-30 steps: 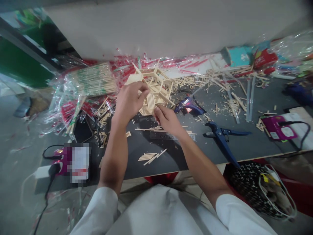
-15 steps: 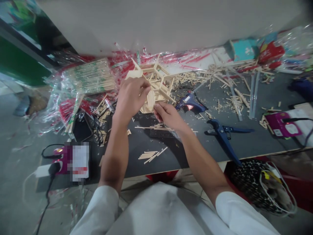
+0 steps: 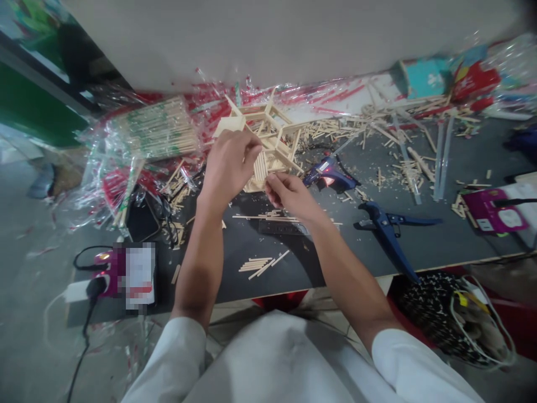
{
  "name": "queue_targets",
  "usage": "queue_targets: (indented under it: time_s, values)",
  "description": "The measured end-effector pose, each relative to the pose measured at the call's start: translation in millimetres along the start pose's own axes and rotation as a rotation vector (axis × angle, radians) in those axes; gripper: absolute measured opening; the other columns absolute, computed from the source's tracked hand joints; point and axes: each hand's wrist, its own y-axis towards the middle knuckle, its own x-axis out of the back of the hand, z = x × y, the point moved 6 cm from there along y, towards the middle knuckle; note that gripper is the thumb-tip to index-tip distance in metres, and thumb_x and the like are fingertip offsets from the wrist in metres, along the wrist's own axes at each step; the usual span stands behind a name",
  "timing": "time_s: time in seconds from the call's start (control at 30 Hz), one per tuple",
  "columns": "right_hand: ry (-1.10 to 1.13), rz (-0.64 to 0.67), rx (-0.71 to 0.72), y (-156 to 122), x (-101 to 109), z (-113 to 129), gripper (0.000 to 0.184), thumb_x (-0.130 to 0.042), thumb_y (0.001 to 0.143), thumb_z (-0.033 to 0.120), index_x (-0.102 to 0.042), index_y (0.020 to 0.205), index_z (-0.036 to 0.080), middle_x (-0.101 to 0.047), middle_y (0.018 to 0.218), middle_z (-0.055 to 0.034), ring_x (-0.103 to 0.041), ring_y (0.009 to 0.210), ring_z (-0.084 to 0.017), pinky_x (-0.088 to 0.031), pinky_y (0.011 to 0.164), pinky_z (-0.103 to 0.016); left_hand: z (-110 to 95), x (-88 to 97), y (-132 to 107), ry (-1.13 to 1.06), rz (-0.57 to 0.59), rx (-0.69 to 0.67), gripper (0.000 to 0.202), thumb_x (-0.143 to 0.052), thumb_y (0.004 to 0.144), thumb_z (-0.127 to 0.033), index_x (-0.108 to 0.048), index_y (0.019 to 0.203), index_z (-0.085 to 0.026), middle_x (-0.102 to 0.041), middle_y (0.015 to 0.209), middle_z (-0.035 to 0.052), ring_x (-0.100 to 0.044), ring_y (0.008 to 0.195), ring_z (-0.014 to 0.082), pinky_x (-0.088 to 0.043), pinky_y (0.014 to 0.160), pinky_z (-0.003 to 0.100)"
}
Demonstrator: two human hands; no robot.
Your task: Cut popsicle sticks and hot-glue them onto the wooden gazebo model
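Note:
A model built of pale wooden sticks, with open hexagon-like frames and ribbed panels, stands at the middle of the table. My left hand is closed at its left side, fingers curled over the ribbed panel; its fingertips are partly hidden. The thumb and fingers of my right hand pinch together at the lower right edge of that panel. Whether a separate small stick is between them, I cannot make out. Just right of the model lies a blue glue gun with a glowing light.
Blue cutters lie at the right, before a purple power strip. Short sticks lie near the front edge. Bagged sticks, a phone and another power strip are at the left. Offcuts litter the back.
The view has shifted slightly, moving the items at the right outward. Both hands keep nearly the same place and grip at the model.

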Motion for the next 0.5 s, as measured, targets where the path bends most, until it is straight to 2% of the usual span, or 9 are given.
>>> queue_targets:
  time_s: [0.1,0.17,0.3,0.4,0.5]
  values:
    - [-0.049,-0.042,0.033,-5.5,1.8,1.0,0.061,-0.048,0.094,0.079,-0.053,0.074,0.022,-0.053,0.059,0.0037,-0.043,0.049,-0.007,-0.037,0.050,-0.025,-2.6,-0.8,-0.1,0.012,-0.014,0.013,0.013,-0.054,0.099,-0.030,-0.066,0.097,-0.027,-0.075,0.099,0.0051,-0.063,0.105,0.0283,-0.051,0.097,0.051]
    - [-0.125,-0.140,0.099,-12.3,6.4,3.2,0.057,-0.052,0.094,0.076,-0.052,0.075,0.022,-0.057,0.062,0.0024,-0.046,0.051,-0.008,-0.039,0.053,-0.026,-5.0,-1.8,-0.1,0.023,-0.026,0.044,0.012,-0.059,0.099,-0.034,-0.067,0.096,-0.026,-0.074,0.098,0.0053,-0.063,0.105,0.0283,-0.051,0.096,0.050]
    - [-0.348,-0.366,0.265,-27.6,15.6,9.1,0.036,-0.067,0.093,0.055,-0.057,0.086,0.021,-0.064,0.071,0.0017,-0.050,0.056,-0.009,-0.042,0.060,-0.027,-8.2,-4.1,0.5,0.050,-0.027,0.105,0.019,-0.065,0.098,-0.040,-0.067,0.096,-0.022,-0.074,0.099,0.0074,-0.061,0.107,0.0298,-0.049,0.095,0.050]
    - [-0.427,-0.432,0.360,-31.6,16.4,11.3,0.023,-0.064,0.097,0.044,-0.064,0.099,0.022,-0.072,0.089,-0.0020,-0.056,0.063,-0.011,-0.048,0.065,-0.028,-7.5,-5.2,1.1,0.035,-0.019,0.115,0.019,-0.068,0.097,-0.041,-0.067,0.098,-0.022,-0.073,0.100,0.0079,-0.060,0.109,0.0289,-0.048,0.095,0.050]
    - [-0.437,-0.458,0.380,-29.8,16.0,10.1,0.024,-0.059,0.100,0.041,-0.068,0.112,0.023,-0.076,0.108,-0.0057,-0.062,0.072,-0.013,-0.053,0.071,-0.031,-5.4,-5.2,1.3,0.025,-0.028,0.103,0.018,-0.072,0.095,-0.039,-0.067,0.098,-0.022,-0.073,0.099,0.0077,-0.061,0.106,0.0275,-0.048,0.095,0.049]
